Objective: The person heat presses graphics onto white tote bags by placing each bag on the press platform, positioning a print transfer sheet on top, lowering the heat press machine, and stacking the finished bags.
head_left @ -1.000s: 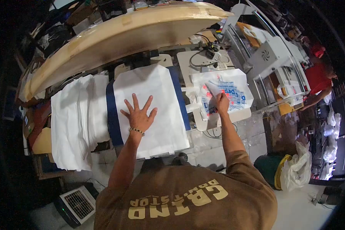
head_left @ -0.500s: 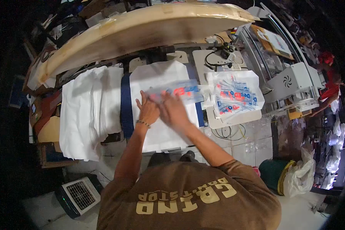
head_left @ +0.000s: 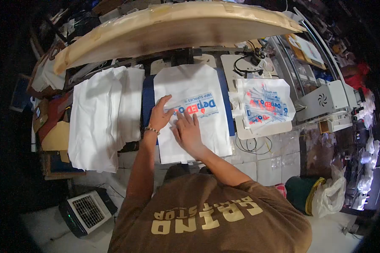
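A white fabric piece point(head_left: 198, 145) lies flat over a dark blue pad point(head_left: 149, 99). On it rests a printed transfer film point(head_left: 204, 104) with blue and red lettering, upside down from my side. My left hand point(head_left: 159, 114) is at the film's left end, fingers apart, holding nothing. Just right of it, my right hand point(head_left: 187, 133) lies with spread fingertips on the film's near edge and the fabric. To the left is a pile of white fabric pieces point(head_left: 97, 122). More printed films point(head_left: 264, 105) lie in a heap on white material at the right.
A large tan padded panel point(head_left: 173, 36) arches across the back. Cables point(head_left: 253, 59) sit on a pale board at back right, beside a white machine point(head_left: 323, 99) with a vent. A person in red point(head_left: 359, 76) is at far right. An air cooler point(head_left: 88, 211) stands lower left.
The film was blurred with motion under both hands and now lies flat and still on the white fabric. My right hand has drawn slightly nearer to me. The view has shifted a little.
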`<state>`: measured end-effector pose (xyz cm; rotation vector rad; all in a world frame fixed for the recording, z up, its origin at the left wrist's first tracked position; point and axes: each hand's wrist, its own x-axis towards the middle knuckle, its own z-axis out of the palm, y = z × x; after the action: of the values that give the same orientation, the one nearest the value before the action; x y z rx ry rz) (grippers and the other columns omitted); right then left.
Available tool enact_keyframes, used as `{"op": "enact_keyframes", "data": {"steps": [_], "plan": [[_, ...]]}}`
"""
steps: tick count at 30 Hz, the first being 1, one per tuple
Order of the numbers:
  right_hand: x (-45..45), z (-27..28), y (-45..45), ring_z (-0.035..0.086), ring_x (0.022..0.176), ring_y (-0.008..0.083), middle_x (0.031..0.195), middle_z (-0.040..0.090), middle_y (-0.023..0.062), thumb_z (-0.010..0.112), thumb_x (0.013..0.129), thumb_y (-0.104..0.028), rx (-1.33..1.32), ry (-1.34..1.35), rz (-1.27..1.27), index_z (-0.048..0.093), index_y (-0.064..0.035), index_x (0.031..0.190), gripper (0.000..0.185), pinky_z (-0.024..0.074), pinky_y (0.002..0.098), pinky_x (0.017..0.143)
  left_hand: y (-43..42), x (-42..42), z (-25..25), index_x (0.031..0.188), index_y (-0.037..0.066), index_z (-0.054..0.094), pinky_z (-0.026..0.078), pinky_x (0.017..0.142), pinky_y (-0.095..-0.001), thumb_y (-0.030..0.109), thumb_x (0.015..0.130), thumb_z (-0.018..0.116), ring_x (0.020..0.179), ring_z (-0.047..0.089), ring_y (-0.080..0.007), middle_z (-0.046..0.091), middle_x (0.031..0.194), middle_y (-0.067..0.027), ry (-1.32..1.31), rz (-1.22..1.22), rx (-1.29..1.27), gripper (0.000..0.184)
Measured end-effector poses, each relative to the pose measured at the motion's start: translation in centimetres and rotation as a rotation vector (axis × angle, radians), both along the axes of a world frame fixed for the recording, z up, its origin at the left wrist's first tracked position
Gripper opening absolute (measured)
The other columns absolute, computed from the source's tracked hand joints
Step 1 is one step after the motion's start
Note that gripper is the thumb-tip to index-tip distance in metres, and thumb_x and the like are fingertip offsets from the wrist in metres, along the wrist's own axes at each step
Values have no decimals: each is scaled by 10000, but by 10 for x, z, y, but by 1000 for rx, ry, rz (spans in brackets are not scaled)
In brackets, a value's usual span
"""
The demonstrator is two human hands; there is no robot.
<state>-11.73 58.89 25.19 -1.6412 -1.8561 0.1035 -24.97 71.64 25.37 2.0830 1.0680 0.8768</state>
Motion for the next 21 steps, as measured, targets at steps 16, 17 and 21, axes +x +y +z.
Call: {"op": "enact_keyframes", "data": {"steps": [16, 17, 21], "plan": [[51, 5, -13, 296, 1444, 440, 1556, 383, 160, 556, 963, -322, -38, -183, -158, 491, -203, 1462, 517, 217, 627, 1156, -10, -10, 19, 1092, 58, 740, 426, 1055, -464, 211, 808, 781, 1318, 498, -375, 540, 1395, -199, 269, 18, 209, 325], [51, 6, -13, 296, 1444, 440, 1556, 383, 160, 556, 963, -322, -39, -182, -164, 491, -203, 1462, 517, 217, 627, 1156, -12, -11, 17, 1092, 58, 740, 426, 1055, -464, 211, 808, 781, 1318, 498, -375, 540, 1395, -199, 269, 12, 210, 325], [52, 5, -15, 278, 1451, 442, 1573, 360, 150, 527, 973, -351, -63, -220, -172, 482, -206, 1469, 518, 202, 639, 1156, -16, -19, 3, 1144, 71, 728, 385, 1079, -487, 234, 820, 774, 1356, 445, -387, 510, 1413, -208, 216, 18, 147, 366]]}}
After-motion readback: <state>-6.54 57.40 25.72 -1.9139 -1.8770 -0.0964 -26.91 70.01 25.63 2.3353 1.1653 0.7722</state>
